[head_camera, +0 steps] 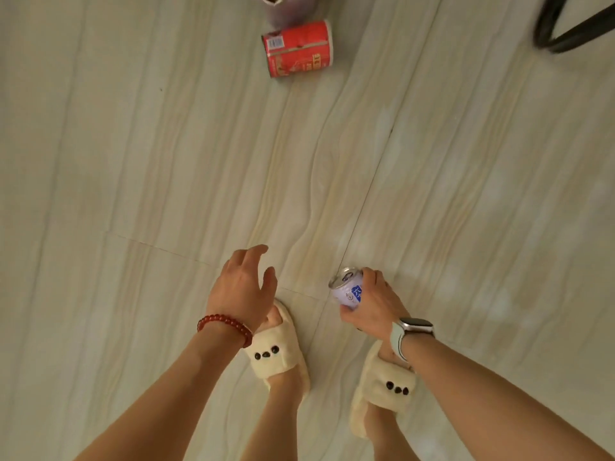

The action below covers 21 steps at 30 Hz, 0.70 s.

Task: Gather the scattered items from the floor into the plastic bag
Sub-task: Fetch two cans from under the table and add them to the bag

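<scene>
1. Right hand [372, 302] is wrapped around a small pale lavender can [347, 287], silver top tilted up and to the left, held just above the floor [133, 161], with a watch [411, 331] on that wrist.
2. Left hand [243, 287] is empty, fingers spread and loosely curled, with a red bead bracelet [226, 326] on the wrist.
3. Both hands hang right over a pair of fluffy cream slippers [276, 354] with little dot faces.
4. Red can [298, 48] lies on its side way up near the far edge of the floor.
5. Just past it there's something purplish [286, 8], cut off and blurry, can't tell what it is.
6. Dark curved furniture leg [565, 28] sits in the far right corner.
</scene>
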Available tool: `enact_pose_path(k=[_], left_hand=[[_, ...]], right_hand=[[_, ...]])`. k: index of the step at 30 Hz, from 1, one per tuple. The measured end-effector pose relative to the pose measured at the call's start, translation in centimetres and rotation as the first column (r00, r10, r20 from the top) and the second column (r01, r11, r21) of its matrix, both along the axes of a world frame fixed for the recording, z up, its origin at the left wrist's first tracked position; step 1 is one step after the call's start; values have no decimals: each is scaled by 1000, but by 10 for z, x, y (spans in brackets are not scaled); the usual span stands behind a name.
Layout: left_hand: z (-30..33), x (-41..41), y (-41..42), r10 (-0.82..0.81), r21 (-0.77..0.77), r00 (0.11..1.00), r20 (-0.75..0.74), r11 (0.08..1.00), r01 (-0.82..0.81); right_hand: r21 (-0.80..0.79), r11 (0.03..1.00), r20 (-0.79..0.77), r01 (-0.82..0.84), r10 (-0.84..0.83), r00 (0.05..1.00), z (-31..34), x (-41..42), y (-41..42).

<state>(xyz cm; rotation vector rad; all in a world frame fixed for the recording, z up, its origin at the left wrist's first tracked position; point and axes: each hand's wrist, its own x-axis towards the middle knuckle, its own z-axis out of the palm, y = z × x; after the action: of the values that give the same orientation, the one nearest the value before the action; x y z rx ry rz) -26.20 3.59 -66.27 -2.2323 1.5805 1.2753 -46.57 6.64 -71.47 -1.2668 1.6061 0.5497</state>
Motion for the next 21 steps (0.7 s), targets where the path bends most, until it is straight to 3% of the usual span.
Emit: enact_pose_path(k=[2,6,12,17,21], left_hand=[[32,3,-18,-7,-14,1000,-21,1000,7],[100,5,-66,-58,-26,997,-58,998,57],[166,13,-139,-147,-98,988,-54,985,142],[163,12,-193,-272,-91,962,20,958,273],[95,3,-241,-399,-85,908,130,908,411]], right_hand=[[-30,989,29,145,-144,989,45,1,-32],[-142,947,71,289,-281,957,137,5,-96],[-238,752,197,614,-582,789,224,16,-172],[-243,680,238,692,-649,722,226,23,-217],[-227,680,253,697,-650,716,166,19,-254]])
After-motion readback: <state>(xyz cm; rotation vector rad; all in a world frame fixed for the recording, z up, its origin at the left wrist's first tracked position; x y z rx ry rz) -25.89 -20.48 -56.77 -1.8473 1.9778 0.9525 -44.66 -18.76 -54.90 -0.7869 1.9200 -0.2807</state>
